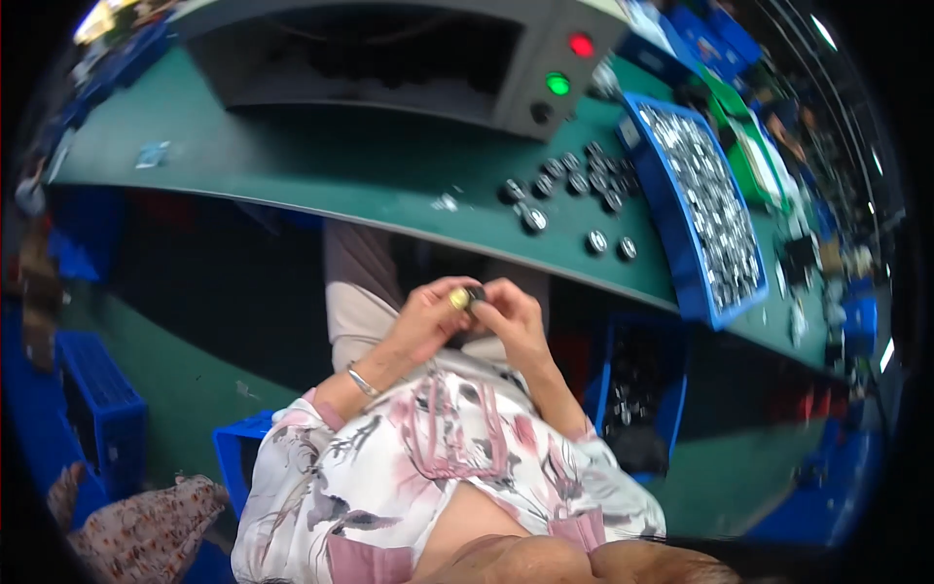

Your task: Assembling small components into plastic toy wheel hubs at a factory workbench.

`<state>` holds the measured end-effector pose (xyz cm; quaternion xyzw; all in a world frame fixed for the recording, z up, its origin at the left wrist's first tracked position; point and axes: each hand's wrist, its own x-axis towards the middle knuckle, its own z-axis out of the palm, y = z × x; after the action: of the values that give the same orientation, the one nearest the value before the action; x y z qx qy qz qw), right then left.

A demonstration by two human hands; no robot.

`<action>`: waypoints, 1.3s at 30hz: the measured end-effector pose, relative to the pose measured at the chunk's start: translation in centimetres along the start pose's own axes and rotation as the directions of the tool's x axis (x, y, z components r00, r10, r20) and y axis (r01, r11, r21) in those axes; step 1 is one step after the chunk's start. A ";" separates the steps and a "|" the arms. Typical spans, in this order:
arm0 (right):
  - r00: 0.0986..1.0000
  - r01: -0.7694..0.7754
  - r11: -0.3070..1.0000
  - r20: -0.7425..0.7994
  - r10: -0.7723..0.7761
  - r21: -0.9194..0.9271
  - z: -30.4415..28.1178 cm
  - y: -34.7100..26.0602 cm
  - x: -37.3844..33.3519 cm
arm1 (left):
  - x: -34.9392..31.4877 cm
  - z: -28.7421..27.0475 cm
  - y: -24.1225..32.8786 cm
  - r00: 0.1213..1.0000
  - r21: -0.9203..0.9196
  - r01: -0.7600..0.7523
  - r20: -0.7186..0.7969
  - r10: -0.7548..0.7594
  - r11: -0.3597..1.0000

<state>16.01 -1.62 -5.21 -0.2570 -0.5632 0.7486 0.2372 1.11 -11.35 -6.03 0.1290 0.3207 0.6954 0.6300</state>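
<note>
The dark piece is between the fingertips of both hands, left of the tray and nearer the body, off the bench. The left hand pinches a yellow piece beside it — whether the two are joined I cannot tell. The right hand grips the dark piece from its other side. The step in hand looks like close fingertip work on this pair; the next move seems to call for a steady two-sided pinch. Black parts lie loose just left of the tray; silver parts fill it.
</note>
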 end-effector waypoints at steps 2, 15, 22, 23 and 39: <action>0.996 0.023 0.996 -0.084 -0.031 -0.087 0.3 0.9 -0.2 | -0.4 -0.2 -1.0 0.989 0.123 -0.116 -0.074 0.126 0.986; 0.980 0.184 0.962 -0.043 -0.197 -0.200 0.5 3.4 1.2 | -1.9 -1.5 -0.3 0.974 0.596 -0.224 0.119 0.192 0.771; 0.988 0.148 0.981 -0.028 -0.153 -0.127 0.4 3.1 2.1 | -1.2 -1.1 -0.9 0.924 0.837 -0.265 0.078 0.375 0.479; 0.988 0.147 0.981 -0.037 -0.153 -0.127 0.4 3.4 2.1 | -1.2 -0.9 -0.9 0.923 0.834 -0.269 0.082 0.375 0.481; 0.998 0.061 0.993 -0.006 -0.061 0.098 3.2 3.6 1.1 | -2.4 -3.7 -1.1 0.939 0.530 -0.235 -0.094 0.332 0.815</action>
<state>12.85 -4.14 -8.07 -0.2286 -0.5329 0.7675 0.2732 0.25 -14.74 -9.02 0.2739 0.5265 0.6804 0.4299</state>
